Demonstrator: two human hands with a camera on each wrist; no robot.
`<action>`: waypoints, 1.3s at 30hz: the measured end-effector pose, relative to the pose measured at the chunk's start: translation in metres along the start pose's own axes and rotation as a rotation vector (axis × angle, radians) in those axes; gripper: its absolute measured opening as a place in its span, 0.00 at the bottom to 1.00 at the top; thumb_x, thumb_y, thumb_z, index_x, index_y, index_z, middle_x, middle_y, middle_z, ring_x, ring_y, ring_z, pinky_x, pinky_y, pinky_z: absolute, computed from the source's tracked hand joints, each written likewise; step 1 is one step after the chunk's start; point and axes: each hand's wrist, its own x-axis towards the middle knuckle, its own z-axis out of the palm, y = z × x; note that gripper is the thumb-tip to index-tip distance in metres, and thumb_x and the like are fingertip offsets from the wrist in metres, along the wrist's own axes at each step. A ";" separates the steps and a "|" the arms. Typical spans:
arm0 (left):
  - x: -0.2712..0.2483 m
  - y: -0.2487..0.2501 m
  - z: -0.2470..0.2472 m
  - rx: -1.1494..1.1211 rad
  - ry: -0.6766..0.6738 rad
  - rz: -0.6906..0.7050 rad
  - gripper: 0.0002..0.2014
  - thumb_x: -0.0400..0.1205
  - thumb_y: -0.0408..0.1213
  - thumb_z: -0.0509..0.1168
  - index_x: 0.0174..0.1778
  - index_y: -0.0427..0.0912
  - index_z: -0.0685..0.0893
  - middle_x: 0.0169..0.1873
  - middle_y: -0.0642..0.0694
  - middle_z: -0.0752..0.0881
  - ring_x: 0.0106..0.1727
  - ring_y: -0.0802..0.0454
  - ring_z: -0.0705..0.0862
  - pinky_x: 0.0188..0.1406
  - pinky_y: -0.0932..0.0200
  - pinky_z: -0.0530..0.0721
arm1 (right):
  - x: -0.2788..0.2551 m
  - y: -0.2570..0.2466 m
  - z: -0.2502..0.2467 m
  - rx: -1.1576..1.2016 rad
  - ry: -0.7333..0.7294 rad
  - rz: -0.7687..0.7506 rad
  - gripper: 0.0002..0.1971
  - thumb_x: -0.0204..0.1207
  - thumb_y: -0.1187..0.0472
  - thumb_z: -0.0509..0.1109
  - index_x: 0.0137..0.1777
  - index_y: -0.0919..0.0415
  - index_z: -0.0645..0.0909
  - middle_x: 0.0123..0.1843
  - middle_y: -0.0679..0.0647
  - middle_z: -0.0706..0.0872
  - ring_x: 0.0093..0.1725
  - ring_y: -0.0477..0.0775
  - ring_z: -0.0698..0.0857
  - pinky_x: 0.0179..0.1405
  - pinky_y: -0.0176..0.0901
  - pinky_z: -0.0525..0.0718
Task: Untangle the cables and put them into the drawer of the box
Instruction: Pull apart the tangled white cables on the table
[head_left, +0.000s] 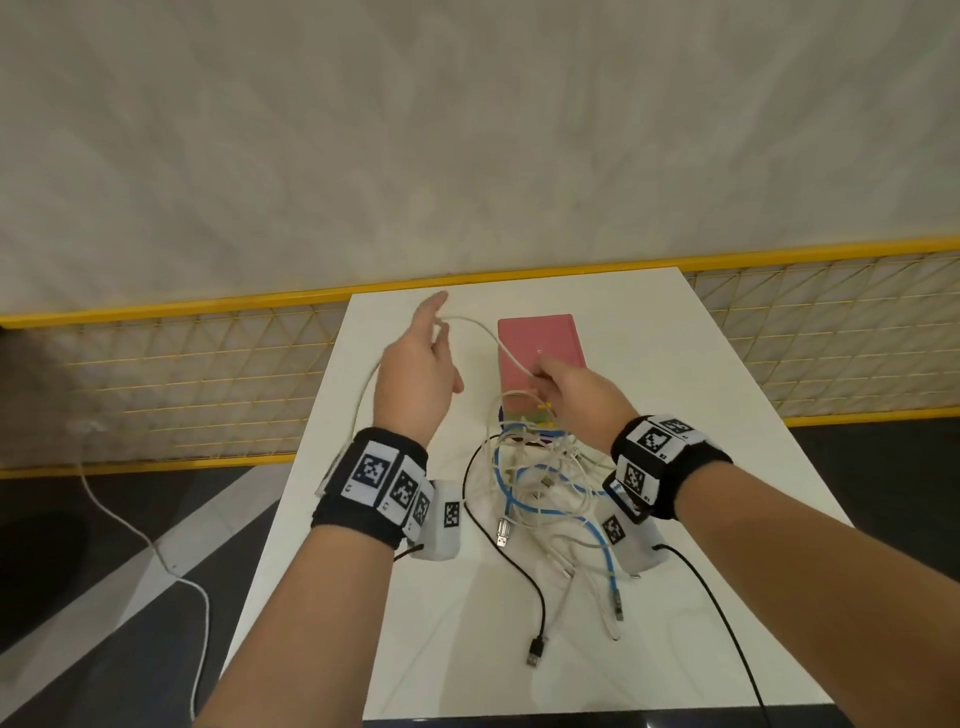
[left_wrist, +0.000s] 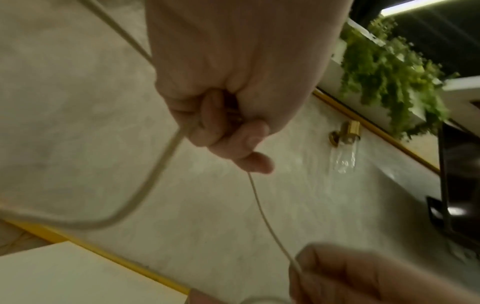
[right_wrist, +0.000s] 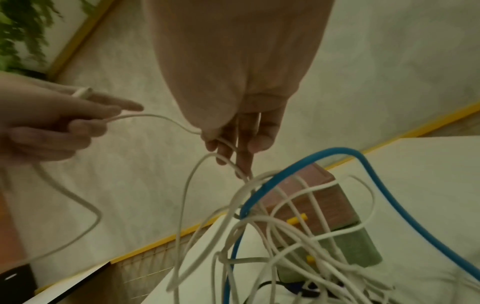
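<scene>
Both your hands pinch one white cable (head_left: 483, 332): left hand (head_left: 421, 369) high, right hand (head_left: 576, 395) over the pink box (head_left: 540, 353). Your right wrist view alone shows a blue cable (right_wrist: 389, 185) looping under that hand.

Colours on my work table: white, pink, blue, black, yellow.

I see a white table (head_left: 701, 415), a pink box (head_left: 537, 340) with yellow knobs, white cables (head_left: 566, 467) tangled with a blue cable (head_left: 524, 506) and a black cable (head_left: 540, 597), black wristbands (head_left: 363, 519) bearing black-and-white checkered tags, and a yellow-framed lattice fence (head_left: 182, 374).
</scene>
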 end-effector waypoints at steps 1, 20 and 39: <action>-0.004 0.000 0.003 0.040 -0.074 0.043 0.21 0.89 0.42 0.53 0.78 0.61 0.66 0.23 0.45 0.86 0.26 0.55 0.83 0.33 0.60 0.82 | 0.000 -0.004 -0.002 0.004 0.016 -0.016 0.11 0.85 0.55 0.55 0.58 0.59 0.75 0.45 0.53 0.87 0.41 0.59 0.84 0.40 0.50 0.81; -0.001 -0.004 0.000 0.028 -0.115 0.094 0.14 0.89 0.44 0.54 0.70 0.58 0.74 0.25 0.45 0.86 0.30 0.55 0.84 0.38 0.57 0.82 | -0.004 -0.013 -0.005 0.097 0.042 0.016 0.11 0.86 0.58 0.53 0.52 0.63 0.74 0.39 0.55 0.84 0.35 0.57 0.83 0.40 0.54 0.82; -0.005 0.002 0.003 0.245 -0.418 0.220 0.17 0.85 0.57 0.55 0.66 0.58 0.76 0.26 0.49 0.87 0.30 0.59 0.84 0.38 0.56 0.84 | -0.020 -0.017 0.010 0.266 0.044 -0.145 0.11 0.84 0.65 0.55 0.44 0.49 0.72 0.39 0.38 0.74 0.41 0.42 0.76 0.46 0.42 0.74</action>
